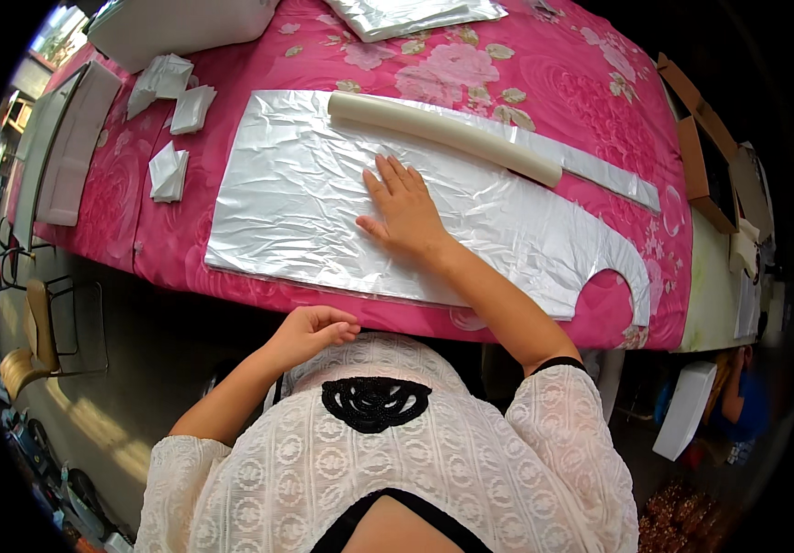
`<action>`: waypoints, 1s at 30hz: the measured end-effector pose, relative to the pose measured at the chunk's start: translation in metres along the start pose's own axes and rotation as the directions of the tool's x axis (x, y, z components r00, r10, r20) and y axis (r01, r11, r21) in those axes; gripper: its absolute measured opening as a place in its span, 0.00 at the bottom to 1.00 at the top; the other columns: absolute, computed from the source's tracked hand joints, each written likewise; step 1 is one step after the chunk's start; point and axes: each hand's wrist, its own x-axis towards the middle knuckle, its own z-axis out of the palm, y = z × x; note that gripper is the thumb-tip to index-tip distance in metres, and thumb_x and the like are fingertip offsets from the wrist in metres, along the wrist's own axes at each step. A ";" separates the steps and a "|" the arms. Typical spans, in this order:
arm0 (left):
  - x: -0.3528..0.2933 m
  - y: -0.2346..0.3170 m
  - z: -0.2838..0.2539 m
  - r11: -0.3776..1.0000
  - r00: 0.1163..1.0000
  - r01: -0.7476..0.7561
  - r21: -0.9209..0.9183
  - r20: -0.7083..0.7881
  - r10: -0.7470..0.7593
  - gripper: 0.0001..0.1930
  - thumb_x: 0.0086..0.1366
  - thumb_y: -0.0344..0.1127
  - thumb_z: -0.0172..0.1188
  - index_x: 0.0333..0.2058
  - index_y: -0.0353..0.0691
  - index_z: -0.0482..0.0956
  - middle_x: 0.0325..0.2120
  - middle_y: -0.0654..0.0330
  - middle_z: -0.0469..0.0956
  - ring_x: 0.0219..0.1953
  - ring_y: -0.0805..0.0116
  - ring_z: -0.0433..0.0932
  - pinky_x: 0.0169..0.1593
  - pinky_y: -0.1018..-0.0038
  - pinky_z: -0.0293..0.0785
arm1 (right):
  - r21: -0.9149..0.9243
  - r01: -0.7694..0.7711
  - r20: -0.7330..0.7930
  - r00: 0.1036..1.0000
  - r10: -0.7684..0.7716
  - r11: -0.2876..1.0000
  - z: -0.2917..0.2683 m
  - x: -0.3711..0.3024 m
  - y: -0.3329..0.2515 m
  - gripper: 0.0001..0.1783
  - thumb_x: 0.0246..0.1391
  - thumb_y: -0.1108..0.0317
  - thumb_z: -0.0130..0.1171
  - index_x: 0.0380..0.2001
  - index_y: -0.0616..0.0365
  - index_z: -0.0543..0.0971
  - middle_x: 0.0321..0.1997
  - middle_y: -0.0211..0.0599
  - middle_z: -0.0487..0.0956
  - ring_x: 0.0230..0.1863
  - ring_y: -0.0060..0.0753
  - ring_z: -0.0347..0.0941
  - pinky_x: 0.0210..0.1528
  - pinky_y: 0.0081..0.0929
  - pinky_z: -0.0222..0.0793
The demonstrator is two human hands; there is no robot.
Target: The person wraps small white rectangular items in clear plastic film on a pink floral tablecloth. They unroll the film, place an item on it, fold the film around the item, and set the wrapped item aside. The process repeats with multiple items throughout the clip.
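Observation:
A large clear plastic sheet (305, 198), cut with a rounded notch at its right end, lies flat on the pink flowered tablecloth (526, 83). My right hand (402, 210) rests palm down on the middle of the sheet, fingers spread and pointing away from me. A long cream roll (443, 136) lies across the sheet's far edge, just beyond my fingertips. My left hand (309, 334) hangs below the table's near edge, close to my chest, with fingers curled; nothing shows in it.
Small folded white packets (171, 170) lie on the cloth at the left. More folded plastic (411, 14) sits at the far edge. A white box (70, 143) stands at the far left, chairs (33, 336) below it. Another person (738, 396) sits at the right.

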 end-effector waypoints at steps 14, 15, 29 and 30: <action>-0.043 -0.014 -0.058 0.977 0.812 -0.088 0.194 -0.555 0.184 0.06 0.59 0.28 0.59 0.35 0.33 0.75 0.29 0.64 0.78 0.30 0.80 0.75 0.35 0.82 0.71 | 0.486 0.135 0.088 0.976 -0.202 0.864 0.021 -0.009 -0.121 0.17 0.52 0.61 0.55 0.40 0.62 0.76 0.55 0.49 0.69 0.63 0.53 0.56 0.63 0.45 0.49; -0.041 -0.006 -0.084 0.968 0.753 -0.211 0.136 -0.608 0.249 0.07 0.59 0.27 0.59 0.36 0.33 0.75 0.30 0.63 0.78 0.31 0.80 0.75 0.36 0.82 0.71 | 0.496 0.095 0.083 0.984 -0.156 0.863 0.015 -0.011 -0.110 0.15 0.52 0.62 0.56 0.39 0.62 0.76 0.55 0.48 0.70 0.62 0.53 0.57 0.62 0.44 0.51; 0.038 0.115 -0.270 0.230 0.231 0.211 0.950 -0.277 0.933 0.22 0.54 0.29 0.60 0.49 0.36 0.72 0.51 0.48 0.70 0.54 0.52 0.67 0.56 0.64 0.63 | -0.053 -0.088 -0.258 0.964 0.072 0.995 -0.048 -0.005 0.024 0.26 0.46 0.67 0.62 0.51 0.57 0.72 0.62 0.46 0.62 0.65 0.48 0.52 0.64 0.41 0.50; 0.042 0.119 -0.238 0.232 0.293 0.110 0.967 -0.254 0.922 0.22 0.54 0.29 0.60 0.50 0.37 0.72 0.53 0.50 0.69 0.55 0.54 0.66 0.57 0.65 0.63 | -0.153 -0.161 -0.324 0.940 0.105 0.975 -0.056 -0.003 0.046 0.26 0.45 0.66 0.62 0.51 0.57 0.72 0.59 0.46 0.65 0.62 0.48 0.56 0.62 0.41 0.52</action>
